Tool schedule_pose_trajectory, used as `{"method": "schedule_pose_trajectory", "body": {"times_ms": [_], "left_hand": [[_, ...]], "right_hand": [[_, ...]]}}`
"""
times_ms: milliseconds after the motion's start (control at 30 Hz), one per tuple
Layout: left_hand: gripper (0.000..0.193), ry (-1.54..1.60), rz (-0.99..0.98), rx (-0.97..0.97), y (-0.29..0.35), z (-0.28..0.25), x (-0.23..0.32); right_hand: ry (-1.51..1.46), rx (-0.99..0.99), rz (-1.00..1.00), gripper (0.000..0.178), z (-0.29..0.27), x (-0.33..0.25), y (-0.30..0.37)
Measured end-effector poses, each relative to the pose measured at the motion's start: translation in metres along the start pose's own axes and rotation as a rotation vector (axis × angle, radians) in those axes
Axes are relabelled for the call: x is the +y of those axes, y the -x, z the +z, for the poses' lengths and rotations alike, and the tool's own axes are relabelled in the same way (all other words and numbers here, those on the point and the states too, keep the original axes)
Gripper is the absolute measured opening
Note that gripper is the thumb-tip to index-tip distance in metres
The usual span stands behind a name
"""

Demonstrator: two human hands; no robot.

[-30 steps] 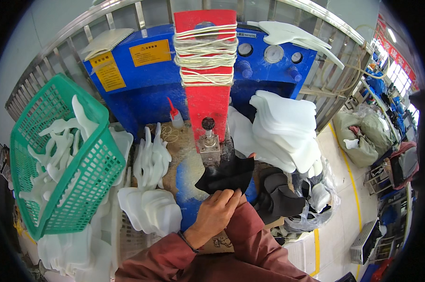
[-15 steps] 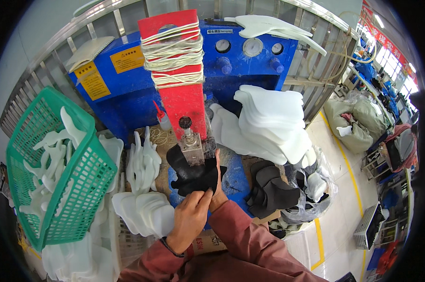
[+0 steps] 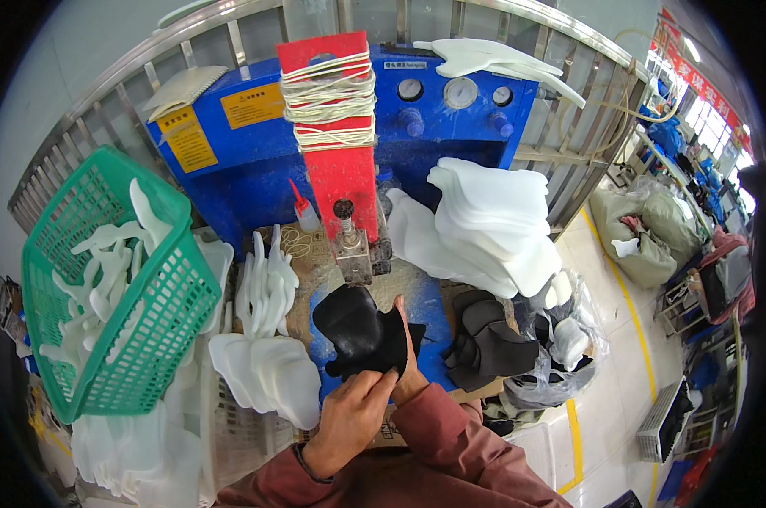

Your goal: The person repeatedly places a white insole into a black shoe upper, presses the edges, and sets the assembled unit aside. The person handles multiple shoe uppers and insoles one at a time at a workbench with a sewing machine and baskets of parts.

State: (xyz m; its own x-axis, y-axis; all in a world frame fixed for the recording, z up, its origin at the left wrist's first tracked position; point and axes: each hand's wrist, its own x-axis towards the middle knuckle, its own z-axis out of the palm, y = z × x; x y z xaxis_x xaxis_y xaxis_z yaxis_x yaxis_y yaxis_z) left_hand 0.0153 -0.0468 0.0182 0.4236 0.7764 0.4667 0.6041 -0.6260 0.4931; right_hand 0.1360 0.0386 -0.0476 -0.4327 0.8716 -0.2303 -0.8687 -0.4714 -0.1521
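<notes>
Pulled nearer to body vs. 0.5 s ago: black piece (image 3: pixel 349 326), then partly covered by metal head (image 3: pixel 352 254) of red arm (image 3: pixel 339 182), now just on near side of it, w/ more of its shiny face showing. Also shifted a bit: cam view, so no call on small bg offsets. Located now above blue part of table (image 3: pixel 434 311), held in both hands, btw. white stack (image 3: pixel 264 372) on L and dark stack (image 3: pixel 506 339) on R. Pinching near edge of piece w/ fingers of L hand (image 3: pixel 349 423). Reaching up along right side of piece w/ R hand (image 3: pixel 411 385), fingers stretched; can't tell if pressed together on it, w/ much of grip hidden behind piece. Step in hand, prob.: handling/turning piece just off the head; maybe checking or re-angling edge, can't tell which. Seen btw. piece and head: narrow gap at most. Next move, best guess: calls for steady L pinch, R fingers kept behind for support, plus clearance from head while turning. If going back under head, would need edge lined up first, fingertips out of the way. If setting aside, would need release w/o knocking dark stack. Further L: green basket (image 3: pixel 176 296) w/ white curved parts. At back: small bottle w/ red tip (image 3: pixel 305 216).
</notes>
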Motion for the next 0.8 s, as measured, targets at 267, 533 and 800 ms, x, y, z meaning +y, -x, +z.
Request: {"method": "schedule_pose_trajectory", "body": {"times_ms": [267,533,800], "left_hand": [[0.037,0.009,0.081,-0.047,0.004,0.001,0.006],[0.036,0.06,0.074,-0.071,-0.003,0.004,0.011],[0.039,0.087,0.095,-0.093,-0.011,0.013,0.005]], "right_hand": [[0.028,-0.017,-0.002,0.086,-0.003,-0.009,0.019],[-0.007,-0.113,-0.085,0.086,-0.003,-0.021,0.027],[0.0,-0.105,-0.157,0.089,-0.004,-0.031,0.027]]}}
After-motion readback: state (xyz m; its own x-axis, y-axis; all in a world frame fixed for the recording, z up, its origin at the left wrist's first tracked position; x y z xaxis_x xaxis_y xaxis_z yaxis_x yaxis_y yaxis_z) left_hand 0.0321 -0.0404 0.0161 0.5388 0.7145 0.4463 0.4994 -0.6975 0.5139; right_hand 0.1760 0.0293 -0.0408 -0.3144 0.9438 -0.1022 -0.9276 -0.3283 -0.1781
